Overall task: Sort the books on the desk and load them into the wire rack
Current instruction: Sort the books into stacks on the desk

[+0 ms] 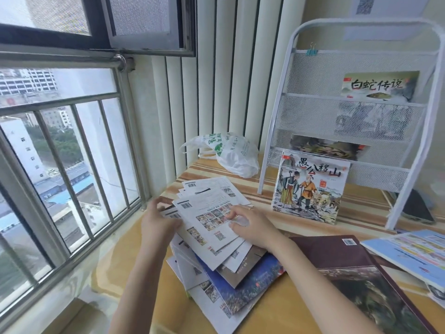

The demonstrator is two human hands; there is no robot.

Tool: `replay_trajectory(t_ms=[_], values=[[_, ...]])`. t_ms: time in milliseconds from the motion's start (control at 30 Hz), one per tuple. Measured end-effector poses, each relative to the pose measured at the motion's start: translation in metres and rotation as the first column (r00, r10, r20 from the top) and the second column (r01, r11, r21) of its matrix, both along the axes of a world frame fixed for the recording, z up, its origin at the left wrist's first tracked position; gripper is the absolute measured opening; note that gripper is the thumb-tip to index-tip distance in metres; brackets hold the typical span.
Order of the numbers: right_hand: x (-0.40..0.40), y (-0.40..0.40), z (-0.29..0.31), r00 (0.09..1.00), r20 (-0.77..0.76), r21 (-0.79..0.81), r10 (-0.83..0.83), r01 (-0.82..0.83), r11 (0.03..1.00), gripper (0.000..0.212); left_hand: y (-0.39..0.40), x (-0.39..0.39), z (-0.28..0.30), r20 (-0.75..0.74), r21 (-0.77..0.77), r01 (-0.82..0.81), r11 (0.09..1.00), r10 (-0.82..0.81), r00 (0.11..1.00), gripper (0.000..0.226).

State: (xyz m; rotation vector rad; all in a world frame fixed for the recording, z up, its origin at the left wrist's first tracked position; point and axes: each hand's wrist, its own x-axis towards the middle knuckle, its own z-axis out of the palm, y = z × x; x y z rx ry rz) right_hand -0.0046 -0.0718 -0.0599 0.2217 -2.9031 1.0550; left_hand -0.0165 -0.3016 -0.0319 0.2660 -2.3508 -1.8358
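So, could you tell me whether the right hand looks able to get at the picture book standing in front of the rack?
Probably yes. The right hand rests on the fanned booklets, and only bare desk lies between it and the upright picture book, which leans against the rack.
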Motion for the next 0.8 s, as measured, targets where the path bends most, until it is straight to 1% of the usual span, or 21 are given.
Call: replay_trajectory(t_ms=[33, 67, 100, 133, 267, 367, 433, 500, 533, 600, 633, 667, 700, 733, 767, 800], values=[[0.001, 0.000, -0.002, 1.000, -0.004, -0.018, -0.001, 0.001, 1.000, 0.005, 0.003, 0.003, 0.001, -0.011, -0.010, -0.042, 0.999, 0.041, 0.999, 0.065], [0.002, 0.001, -0.005, 1.000, -0.010, -0.027, -0.006, 0.005, 1.000, 0.005, 0.007, 0.008, 0.001, -0.037, -0.077, -0.078, 0.994, 0.076, 0.996, 0.070], [0.003, 0.001, -0.007, 1.000, -0.023, -0.026, -0.013, 0.013, 1.000, 0.005, 0.012, 0.012, 0.001, -0.067, -0.127, -0.095, 0.987, 0.087, 0.994, 0.071], [0.004, 0.002, -0.009, 0.999, -0.040, -0.025, -0.022, 0.021, 0.999, 0.004, 0.016, 0.016, 0.001, -0.086, -0.130, -0.094, 0.987, 0.083, 0.993, 0.070], [0.008, 0.005, -0.011, 0.996, -0.078, -0.057, -0.036, 0.032, 0.998, 0.012, 0.026, 0.013, -0.002, -0.060, 0.006, -0.067, 0.998, 0.068, 0.996, 0.071], [0.011, 0.005, -0.009, 0.998, -0.070, -0.026, 0.010, -0.012, 1.000, 0.029, 0.034, 0.008, -0.006, -0.042, 0.189, 0.044, 0.981, -0.037, 0.998, 0.081], [0.013, 0.006, -0.008, 0.999, -0.045, -0.032, 0.025, -0.027, 0.999, 0.037, 0.038, 0.008, -0.010, -0.035, 0.216, 0.091, 0.972, -0.085, 0.996, 0.082], [0.015, 0.006, -0.007, 0.999, -0.026, -0.052, 0.024, -0.026, 0.998, 0.039, 0.039, 0.006, -0.012, -0.010, 0.190, 0.095, 0.977, -0.094, 0.995, 0.080], [0.017, 0.007, -0.005, 1.000, -0.020, -0.092, 0.017, -0.019, 0.996, 0.039, 0.039, 0.004, -0.011, 0.003, 0.177, 0.086, 0.980, -0.088, 0.996, 0.079], [0.022, 0.011, 0.002, 1.000, 0.004, -0.244, 0.002, -0.001, 0.970, 0.042, 0.039, 0.000, -0.010, 0.019, 0.153, 0.060, 0.986, -0.063, 0.998, 0.078], [0.025, 0.014, 0.006, 0.999, 0.031, -0.297, 0.023, -0.013, 0.955, 0.043, 0.040, -0.002, -0.010, 0.023, 0.143, 0.048, 0.989, -0.052, 0.998, 0.078], [0.028, 0.017, 0.009, 0.995, 0.069, -0.293, 0.073, -0.049, 0.955, 0.043, 0.041, -0.002, -0.009, 0.023, 0.137, 0.043, 0.990, -0.047, 0.999, 0.077], [0.031, 0.020, 0.011, 0.983, 0.123, -0.210, 0.137, -0.109, 0.972, 0.045, 0.042, -0.003, -0.009, 0.017, 0.134, 0.040, 0.990, -0.043, 0.999, 0.077], [0.034, 0.022, 0.011, 0.964, 0.189, -0.063, 0.188, -0.180, 0.982, 0.052, 0.043, -0.003, -0.010, 0.015, 0.130, 0.036, 0.991, -0.038, 0.999, 0.078], [0.036, 0.024, 0.009, 0.945, 0.247, 0.102, 0.214, -0.245, 0.964, 0.064, 0.043, -0.004, -0.011, 0.016, 0.129, 0.029, 0.991, -0.031, 0.999, 0.078], [0.038, 0.026, 0.006, 0.935, 0.280, 0.226, 0.218, -0.285, 0.931, 0.076, 0.043, -0.005, -0.013, 0.026, 0.130, 0.020, 0.991, -0.024, 0.999, 0.078]])
